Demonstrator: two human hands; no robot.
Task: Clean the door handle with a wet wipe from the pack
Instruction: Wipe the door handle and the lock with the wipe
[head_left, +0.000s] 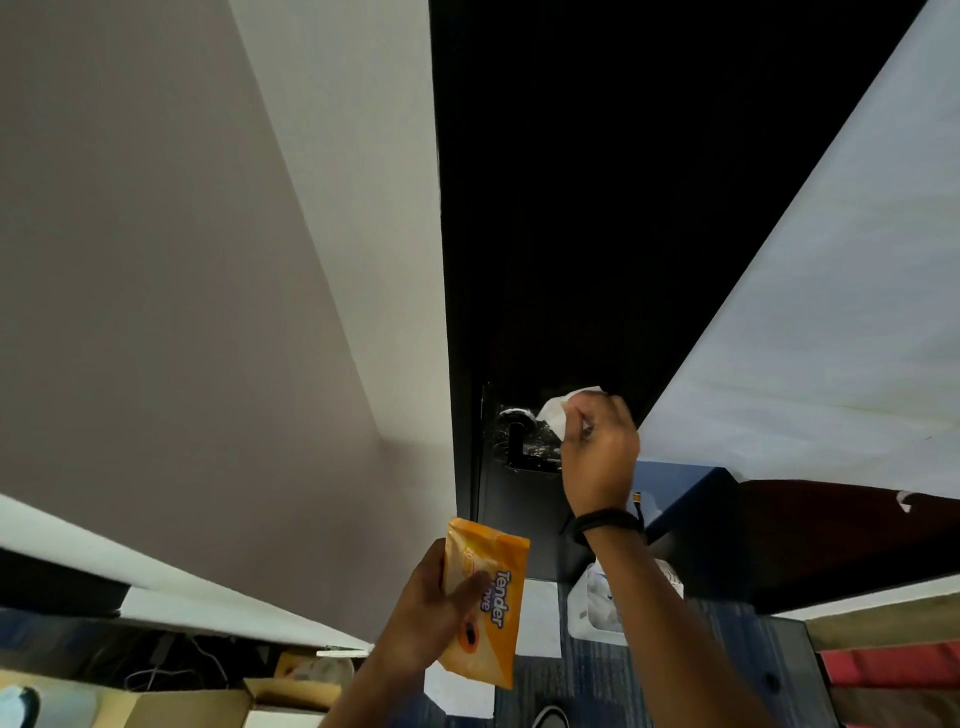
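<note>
Door handle (519, 441) on the black door (545, 208): our right hand (597, 447) presses a pinched wipe (558, 418) against it; our left hand (431, 618) grips the orange pack (491, 597).

The blue carpet floor (597, 670) has a white bin (597, 608) (with white stuff inside), a sheet of white paper (540, 618) and cardboard boxes (208, 706) on it.

Below the grip, a white bin (597, 608) sits on blue carpet (587, 686); cardboard boxes (218, 706) lie far lower left.
</note>
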